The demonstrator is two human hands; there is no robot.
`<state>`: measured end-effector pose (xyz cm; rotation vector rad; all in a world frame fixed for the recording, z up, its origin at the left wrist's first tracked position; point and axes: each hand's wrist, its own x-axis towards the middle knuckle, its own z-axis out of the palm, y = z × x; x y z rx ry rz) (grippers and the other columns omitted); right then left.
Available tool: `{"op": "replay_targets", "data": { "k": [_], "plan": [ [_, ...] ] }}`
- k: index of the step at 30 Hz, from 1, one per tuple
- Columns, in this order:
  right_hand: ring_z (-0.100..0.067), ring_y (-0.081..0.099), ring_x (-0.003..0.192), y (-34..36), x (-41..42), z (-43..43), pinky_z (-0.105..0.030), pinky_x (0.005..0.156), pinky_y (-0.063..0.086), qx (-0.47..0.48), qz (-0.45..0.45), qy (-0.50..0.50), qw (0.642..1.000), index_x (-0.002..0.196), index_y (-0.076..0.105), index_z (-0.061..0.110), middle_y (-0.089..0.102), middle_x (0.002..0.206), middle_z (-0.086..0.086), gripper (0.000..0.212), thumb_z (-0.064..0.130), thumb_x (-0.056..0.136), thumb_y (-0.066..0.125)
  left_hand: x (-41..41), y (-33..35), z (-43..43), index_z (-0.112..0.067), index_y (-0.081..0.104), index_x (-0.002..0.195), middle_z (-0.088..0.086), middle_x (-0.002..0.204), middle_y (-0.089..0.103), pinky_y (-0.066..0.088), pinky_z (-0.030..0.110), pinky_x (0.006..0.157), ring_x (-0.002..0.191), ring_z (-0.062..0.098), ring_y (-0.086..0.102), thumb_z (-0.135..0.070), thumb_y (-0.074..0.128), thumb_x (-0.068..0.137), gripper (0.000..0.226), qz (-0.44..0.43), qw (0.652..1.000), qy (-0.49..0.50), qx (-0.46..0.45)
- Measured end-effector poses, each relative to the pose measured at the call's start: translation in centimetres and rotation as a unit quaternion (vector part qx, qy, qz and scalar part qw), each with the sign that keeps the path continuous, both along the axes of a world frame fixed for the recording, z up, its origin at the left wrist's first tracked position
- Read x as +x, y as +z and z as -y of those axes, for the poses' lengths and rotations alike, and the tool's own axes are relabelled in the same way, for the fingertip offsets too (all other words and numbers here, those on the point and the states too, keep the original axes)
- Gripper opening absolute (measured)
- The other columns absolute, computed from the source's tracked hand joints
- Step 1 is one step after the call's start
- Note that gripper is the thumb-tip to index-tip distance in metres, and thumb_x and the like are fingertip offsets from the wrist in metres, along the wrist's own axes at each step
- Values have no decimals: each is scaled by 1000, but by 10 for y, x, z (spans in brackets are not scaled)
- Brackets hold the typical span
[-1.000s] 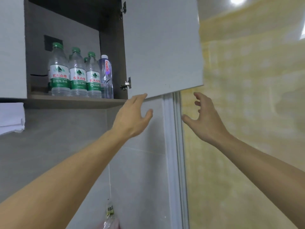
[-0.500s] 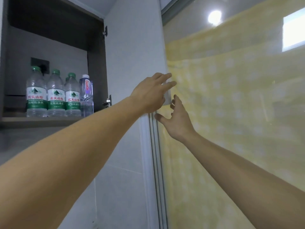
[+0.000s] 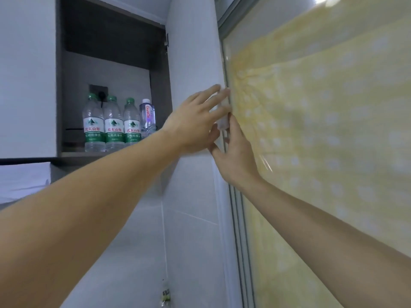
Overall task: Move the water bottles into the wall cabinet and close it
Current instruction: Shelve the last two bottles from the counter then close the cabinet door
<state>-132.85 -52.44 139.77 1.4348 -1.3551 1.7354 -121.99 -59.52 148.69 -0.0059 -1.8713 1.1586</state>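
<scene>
Three water bottles with green caps and green labels [image 3: 114, 130] stand in a row on the shelf of the open wall cabinet [image 3: 89, 154]. A clear bottle with a purple label [image 3: 147, 116] stands to their right. The white cabinet door [image 3: 191, 52] is swung wide to the right, nearly against the window. My left hand [image 3: 193, 123] lies on the door's face with its fingertips hooked over the outer edge. My right hand [image 3: 235, 156] holds the door's lower corner from behind, between thumb and fingers. Both hands are apart from the bottles.
A glass window with a yellow dotted curtain [image 3: 322, 130] fills the right side, its frame just behind the door's edge. A black socket [image 3: 99, 88] sits on the cabinet's back wall. White folded cloth [image 3: 22, 178] lies at the left under the cabinet. Grey tiles cover the wall below.
My view has turned left and upward. Both hands rose from below the door to its outer edge and closed on it. The bottles have not moved.
</scene>
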Motion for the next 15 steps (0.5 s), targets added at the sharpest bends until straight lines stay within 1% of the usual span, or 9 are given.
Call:
{"op": "replay_targets", "data": {
  "k": [2,5,7,8,10,12,13,14,15],
  "plan": [
    [-20,52,141,1,19,10,-36,108,49,-14,-23,22,999,166,10,32,37,166,8,86,27,100,65,25,-1,7,-14,55,141,11,161,37,34,45,117,150,31,32,-30,50,89,55,-8,1000,8,-11],
    [-16,49,142,2,49,26,-14,100,42,-22,-54,40,998,167,6,25,31,169,3,83,17,103,58,64,-5,17,-16,46,150,8,165,29,27,41,122,154,26,23,-39,46,95,59,-17,999,45,-13],
    [-12,48,138,2,65,37,-1,99,37,-28,-83,48,995,167,8,19,33,168,0,81,8,103,56,87,-9,24,-14,45,151,8,165,29,27,39,122,154,25,23,-42,47,98,60,-32,998,55,-5],
    [-11,48,136,3,72,43,-4,102,38,-28,-95,56,993,167,10,17,34,167,0,80,5,102,55,97,-12,28,-11,47,150,9,164,31,31,39,121,154,25,24,-42,48,98,60,-41,998,52,0],
    [-14,43,145,7,85,61,-27,113,43,-27,-118,76,990,167,13,20,29,170,4,78,5,102,53,116,-20,33,-8,49,147,10,164,32,45,36,111,154,25,25,-41,49,101,57,-60,996,62,17],
    [-20,44,147,15,96,81,-42,114,47,-28,-135,87,987,166,16,23,30,170,4,76,8,102,53,130,-25,39,-7,51,144,11,164,32,58,31,91,153,25,25,-38,52,102,52,-85,992,92,25],
    [-24,46,146,19,101,91,-46,112,48,-27,-142,84,986,166,18,22,32,169,2,73,10,102,51,135,-27,43,-6,54,140,13,162,35,59,29,84,152,26,28,-34,57,101,48,-99,989,108,18],
    [-28,46,146,23,107,100,-48,113,47,-25,-150,76,985,165,20,18,34,168,-3,71,13,101,49,141,-29,47,-3,57,137,15,161,37,59,28,83,151,29,30,-29,60,101,45,-111,986,121,13],
    [-30,43,149,25,113,110,-49,116,44,-23,-162,69,984,165,21,13,33,168,-7,70,15,101,48,146,-31,53,-1,56,136,18,160,36,58,29,86,151,30,31,-25,59,101,43,-120,984,127,19]
  ]
}}
